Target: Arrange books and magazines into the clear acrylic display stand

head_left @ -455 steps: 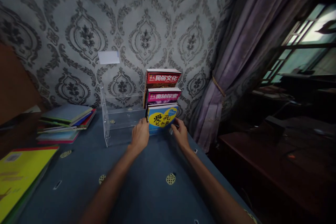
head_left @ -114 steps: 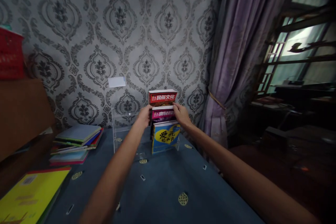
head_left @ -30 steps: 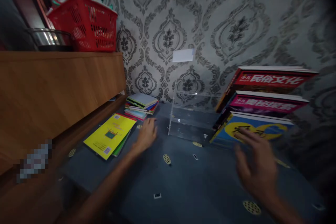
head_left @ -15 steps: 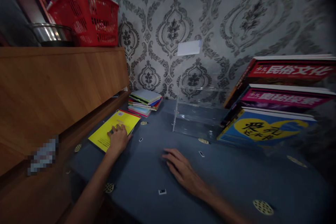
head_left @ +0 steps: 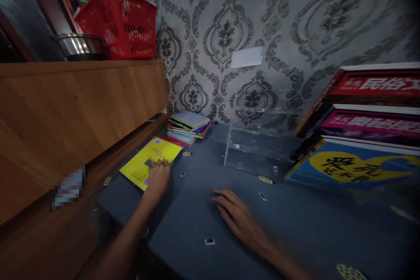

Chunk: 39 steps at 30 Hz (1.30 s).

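A yellow-covered book (head_left: 138,167) lies flat near the table's left edge, with something red showing under its far edge. My left hand (head_left: 159,179) is at the book's right side, fingers curled over the cover and closed on its edge; the thumb is mostly hidden. To the right, my right hand (head_left: 236,216) rests low over the dark blue tablecloth (head_left: 183,223). Its fingers are stretched out and loosely together, holding nothing. A stack of books (head_left: 189,127) sits just beyond the yellow one, against the wall.
A clear acrylic rack (head_left: 252,144) stands at the back. Right of it, a red book (head_left: 377,87), a purple book (head_left: 377,122) and a blue and yellow book (head_left: 354,164) stand in tiers. A wooden cabinet (head_left: 82,100) on the left carries a red basket (head_left: 131,26) and a steel pot (head_left: 80,46).
My left hand has slid from lying on the cover toward the book's right edge, and its fingers have curled. The view has shifted slightly left. My right hand stays over the table.
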Each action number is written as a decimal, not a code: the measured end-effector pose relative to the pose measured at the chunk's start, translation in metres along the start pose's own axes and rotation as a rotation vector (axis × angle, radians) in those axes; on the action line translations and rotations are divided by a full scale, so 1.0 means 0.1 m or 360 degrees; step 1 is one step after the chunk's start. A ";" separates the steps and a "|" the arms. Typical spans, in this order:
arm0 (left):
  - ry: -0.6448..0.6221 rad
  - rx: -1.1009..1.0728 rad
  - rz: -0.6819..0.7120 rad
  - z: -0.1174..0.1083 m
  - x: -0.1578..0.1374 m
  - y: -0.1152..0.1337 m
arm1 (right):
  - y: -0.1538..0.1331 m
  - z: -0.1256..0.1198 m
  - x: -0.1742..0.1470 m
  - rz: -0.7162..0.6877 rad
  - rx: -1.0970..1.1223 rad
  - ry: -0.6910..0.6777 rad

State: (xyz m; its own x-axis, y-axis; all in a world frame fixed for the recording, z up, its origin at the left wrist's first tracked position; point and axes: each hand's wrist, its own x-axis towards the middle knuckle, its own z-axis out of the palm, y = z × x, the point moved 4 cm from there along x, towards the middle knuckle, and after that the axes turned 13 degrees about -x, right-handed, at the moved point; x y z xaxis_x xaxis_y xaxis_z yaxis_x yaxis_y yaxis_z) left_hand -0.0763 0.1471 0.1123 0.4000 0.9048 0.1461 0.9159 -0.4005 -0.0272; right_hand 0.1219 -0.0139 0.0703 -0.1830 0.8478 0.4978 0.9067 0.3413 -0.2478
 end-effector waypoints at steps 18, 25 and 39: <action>-0.0368 -0.0156 0.0436 -0.17 -0.70 0.19 | -0.24 0.41 0.66 -0.0283 -0.0447 0.0007; -0.0484 -0.0310 0.0653 -0.08 -1.00 0.28 | -0.23 0.25 0.52 -0.0293 -0.0487 -0.0027; -0.0430 -0.0792 0.1430 -0.09 -1.16 0.78 | -0.29 -0.39 -0.51 -0.0144 -0.0573 -0.0548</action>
State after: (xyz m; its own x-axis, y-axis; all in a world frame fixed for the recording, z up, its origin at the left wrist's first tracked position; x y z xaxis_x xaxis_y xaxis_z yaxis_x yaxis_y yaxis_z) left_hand -0.0514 0.0094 0.1020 0.9733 0.2247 0.0475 0.1875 -0.8969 0.4006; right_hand 0.1198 -0.0828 0.0845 -0.3264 0.9267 0.1862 0.9439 0.3092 0.1161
